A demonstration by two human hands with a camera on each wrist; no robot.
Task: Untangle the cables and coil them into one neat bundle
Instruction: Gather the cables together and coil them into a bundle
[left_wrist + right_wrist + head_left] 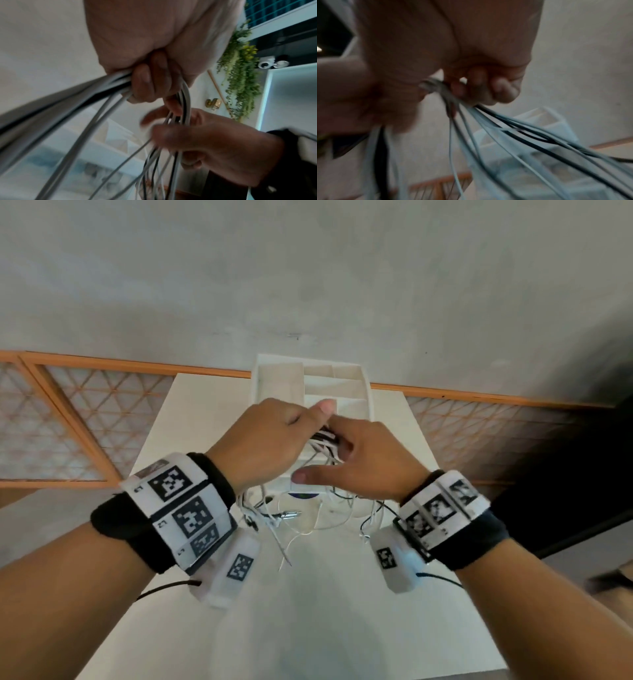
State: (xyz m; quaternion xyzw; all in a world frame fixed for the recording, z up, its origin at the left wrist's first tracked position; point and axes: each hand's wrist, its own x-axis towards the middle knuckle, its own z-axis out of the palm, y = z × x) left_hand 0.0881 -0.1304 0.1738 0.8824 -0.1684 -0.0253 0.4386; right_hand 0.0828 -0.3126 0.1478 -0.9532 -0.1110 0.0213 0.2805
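Tabletop [191, 440] fills the lower centre of the head view; a white organizer [274, 381] sits at its far edge, upper centre. Left hand [270, 440] is fisted round a gathered run of cables [325, 436], likely as the anchor for coiling. Right hand [370, 460], just beside it at frame centre, has its fingers curled round the same strands, probably feeding loops. Loose ends [284, 529] hang below the wrists, so the bundle looks unfinished.
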